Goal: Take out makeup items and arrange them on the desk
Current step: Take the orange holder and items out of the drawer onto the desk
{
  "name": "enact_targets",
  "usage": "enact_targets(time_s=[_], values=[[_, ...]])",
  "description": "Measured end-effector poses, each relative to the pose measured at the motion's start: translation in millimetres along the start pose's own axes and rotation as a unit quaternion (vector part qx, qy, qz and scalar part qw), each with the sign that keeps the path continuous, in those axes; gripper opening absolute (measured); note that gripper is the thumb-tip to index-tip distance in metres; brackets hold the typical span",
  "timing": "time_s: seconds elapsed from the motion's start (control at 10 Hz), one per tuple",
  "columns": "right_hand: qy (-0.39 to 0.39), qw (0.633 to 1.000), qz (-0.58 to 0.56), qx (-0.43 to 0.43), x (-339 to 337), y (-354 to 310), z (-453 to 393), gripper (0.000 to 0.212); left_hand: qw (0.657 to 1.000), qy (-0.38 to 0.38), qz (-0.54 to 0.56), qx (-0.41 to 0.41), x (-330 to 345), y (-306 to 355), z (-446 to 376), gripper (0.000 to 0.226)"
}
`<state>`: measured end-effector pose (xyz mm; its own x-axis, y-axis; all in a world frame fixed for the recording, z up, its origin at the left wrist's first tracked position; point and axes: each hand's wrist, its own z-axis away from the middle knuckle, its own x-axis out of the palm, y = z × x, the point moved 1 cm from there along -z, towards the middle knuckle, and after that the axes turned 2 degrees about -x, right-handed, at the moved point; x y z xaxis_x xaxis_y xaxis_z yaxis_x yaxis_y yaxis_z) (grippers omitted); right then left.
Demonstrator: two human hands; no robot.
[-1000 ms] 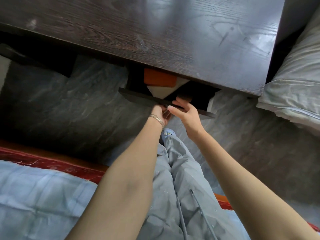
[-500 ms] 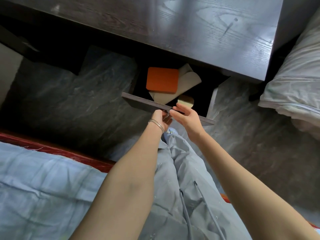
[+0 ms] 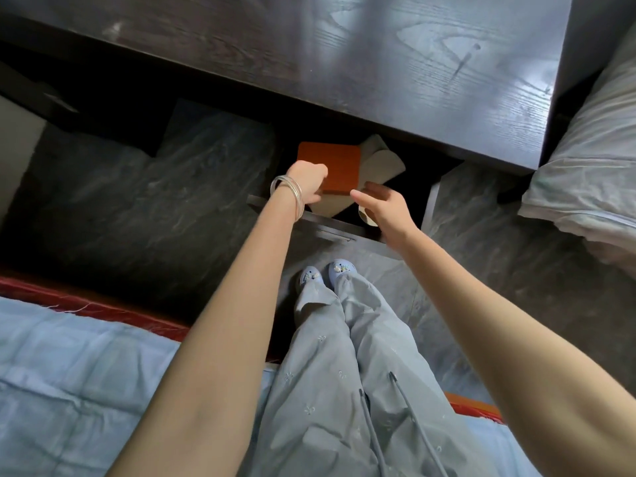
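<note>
1. A seated person reached both bare arms into an open drawer (image 3: 330, 232) beneath a dark wood-grain desk (image 3: 378, 63), seen from a head-worn camera looking down.

2. The left hand (image 3: 306, 182), curled into a loose fist with silver bangles (image 3: 289, 194) on the wrist, rested at the near-left corner of an orange square case (image 3: 332, 166) lying inside the drawer; the fingers were turned away from the camera, so whether they gripped the case cannot be told.

3. The right hand (image 3: 382, 208) hovered over the drawer's front edge just right of the case, fingers extended and slightly parted, motion-blurred, holding nothing that could be seen.

4. Under the orange case lay a beige pouch (image 3: 378, 163), its flap showing to the right and a corner showing near the front. A small round pale item (image 3: 364, 215) sat partly hidden behind the right hand.

5. No brand, label or lettering could be read on the case, the pouch or the drawer front.

6. The desk top above the drawer showed only reflected light on its grain.

7. Below the arms were grey-blue trousers (image 3: 344, 373) with drawstrings and pale blue shoes (image 3: 327, 273) on a dark marbled floor (image 3: 137, 201). A light blue quilt (image 3: 69, 373) with a red edge lay at lower left, and pale bedding (image 3: 592, 166) lay at right.
</note>
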<state>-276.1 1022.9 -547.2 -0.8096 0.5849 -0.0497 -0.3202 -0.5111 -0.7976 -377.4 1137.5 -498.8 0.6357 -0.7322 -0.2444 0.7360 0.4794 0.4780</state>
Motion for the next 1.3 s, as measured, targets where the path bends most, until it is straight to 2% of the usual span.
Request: enact_targets(time_s=[0.1, 0.2, 0.3, 0.4, 0.5, 0.6, 0.7, 0.8, 0.9, 1.0, 1.1, 1.3], values=[[0.002, 0.999, 0.015, 0.035, 5, 1, -21, 0.020, 0.997, 0.073, -0.017, 0.013, -3, 0, -30, 0.023], [0.001, 0.998, 0.006, 0.058, 12, 2, -42, 0.057, 0.998, 0.063, 0.009, -0.027, -1, -10, -74, 0.039], [-0.002, 0.997, 0.020, 0.069, 20, 0, -62, 0.060, 0.995, 0.075, -0.024, -0.057, 2, -14, -92, 0.020], [-0.021, 0.996, 0.041, 0.074, 27, 3, -77, 0.064, 0.996, 0.028, -0.016, -0.088, 9, -13, -98, 0.029], [-0.018, 0.996, 0.041, 0.071, 28, 14, -89, 0.075, 0.997, 0.029, 0.012, -0.074, 19, -12, -103, 0.041], [0.012, 0.996, 0.046, 0.077, 31, 9, -89, 0.074, 0.995, 0.053, 0.050, -0.074, 22, -17, -109, 0.044], [0.056, 0.992, 0.076, 0.087, 30, 1, -86, 0.070, 0.994, 0.044, 0.066, -0.078, 24, -17, -98, 0.045], [0.113, 0.982, 0.133, 0.070, 23, -4, -87, 0.071, 0.987, 0.081, 0.110, -0.084, 17, -17, -94, 0.058], [0.126, 0.977, 0.141, 0.101, 18, -12, -75, 0.071, 0.983, 0.084, 0.139, -0.082, 10, -15, -80, 0.071], [0.112, 0.986, 0.053, 0.107, 14, -17, -53, 0.074, 0.982, 0.067, 0.172, -0.045, 4, -13, -58, 0.075], [0.097, 0.991, 0.047, 0.075, 14, -25, -29, 0.072, 0.980, 0.054, 0.190, -0.014, -3, -13, -35, 0.070], [0.078, 0.996, 0.032, 0.032, 14, -45, 23, 0.047, 0.987, 0.009, 0.156, 0.030, -21, -15, 22, 0.073]])
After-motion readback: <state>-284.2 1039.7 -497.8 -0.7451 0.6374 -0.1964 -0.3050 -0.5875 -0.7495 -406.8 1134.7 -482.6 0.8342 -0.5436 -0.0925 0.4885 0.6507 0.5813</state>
